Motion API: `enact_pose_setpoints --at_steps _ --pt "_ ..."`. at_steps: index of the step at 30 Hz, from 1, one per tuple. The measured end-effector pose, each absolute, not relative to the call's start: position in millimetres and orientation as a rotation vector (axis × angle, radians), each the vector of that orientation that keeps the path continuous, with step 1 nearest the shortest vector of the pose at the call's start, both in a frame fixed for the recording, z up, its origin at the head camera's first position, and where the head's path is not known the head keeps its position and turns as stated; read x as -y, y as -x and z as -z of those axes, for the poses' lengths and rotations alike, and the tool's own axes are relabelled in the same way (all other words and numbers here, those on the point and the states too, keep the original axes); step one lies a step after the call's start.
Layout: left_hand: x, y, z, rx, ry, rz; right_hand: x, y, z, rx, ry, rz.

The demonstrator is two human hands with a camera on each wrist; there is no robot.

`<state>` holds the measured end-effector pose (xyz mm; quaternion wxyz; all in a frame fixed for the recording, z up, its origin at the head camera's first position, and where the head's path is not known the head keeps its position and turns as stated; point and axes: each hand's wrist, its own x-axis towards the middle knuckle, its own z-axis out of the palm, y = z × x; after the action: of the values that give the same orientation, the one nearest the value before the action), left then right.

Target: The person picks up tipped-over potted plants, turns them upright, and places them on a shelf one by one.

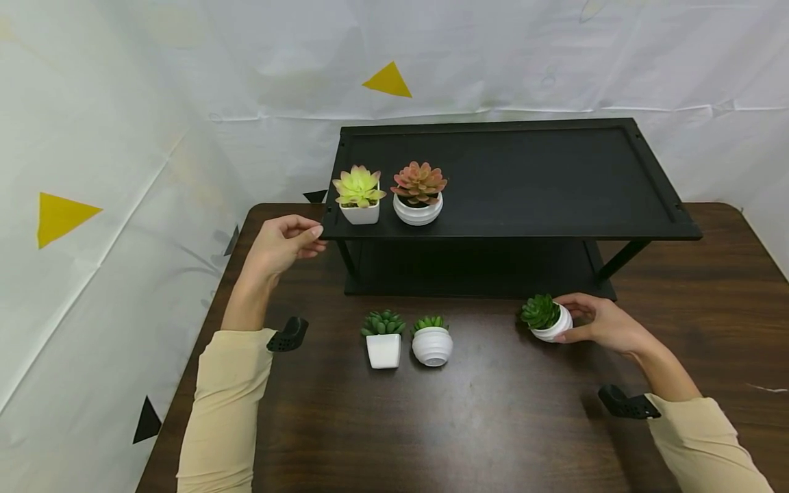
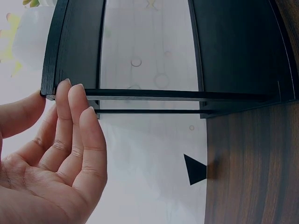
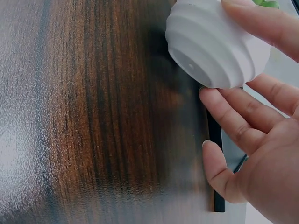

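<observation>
R hand [image 1: 607,325] grips tilted ribbed white round ceramic succulent pot [image 1: 548,320]; L hand [image 1: 280,243], loosely open, fingertips at matte black shelf [image 1: 524,185] corner, 9 o'clock.

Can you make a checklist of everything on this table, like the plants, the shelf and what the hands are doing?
Surface: dark wooden table, glossy.
Job's things: tilted round white pot with green succulent; black two-tier shelf.
Clutter: yellow-green succulent in square pot and pinkish succulent in round pot on the shelf top; green plant in square pot and one in round ribbed pot on the table.
Hands: right hand holds the tilted pot; left hand touches the shelf's corner.
Cables: nothing seen.
Surroundings: white sheets with yellow triangles.
</observation>
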<state>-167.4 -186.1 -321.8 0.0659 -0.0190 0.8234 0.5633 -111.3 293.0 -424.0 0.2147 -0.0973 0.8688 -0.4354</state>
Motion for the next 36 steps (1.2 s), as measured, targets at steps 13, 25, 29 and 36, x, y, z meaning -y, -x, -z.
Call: enact_pose_setpoints --at_steps 13,25,29,36 --pt "186 167 322 -2.494 0.063 -1.696 -293 110 433 -2.422 0.305 1.287" --pt "186 167 322 -2.492 0.056 -1.689 -297 108 439 -2.438 0.313 1.296" --pt "187 168 323 -2.491 0.052 -1.694 -301 108 443 -2.449 0.333 1.286" --pt "186 168 323 -2.498 0.061 -1.697 -303 106 446 -2.308 0.365 1.473"
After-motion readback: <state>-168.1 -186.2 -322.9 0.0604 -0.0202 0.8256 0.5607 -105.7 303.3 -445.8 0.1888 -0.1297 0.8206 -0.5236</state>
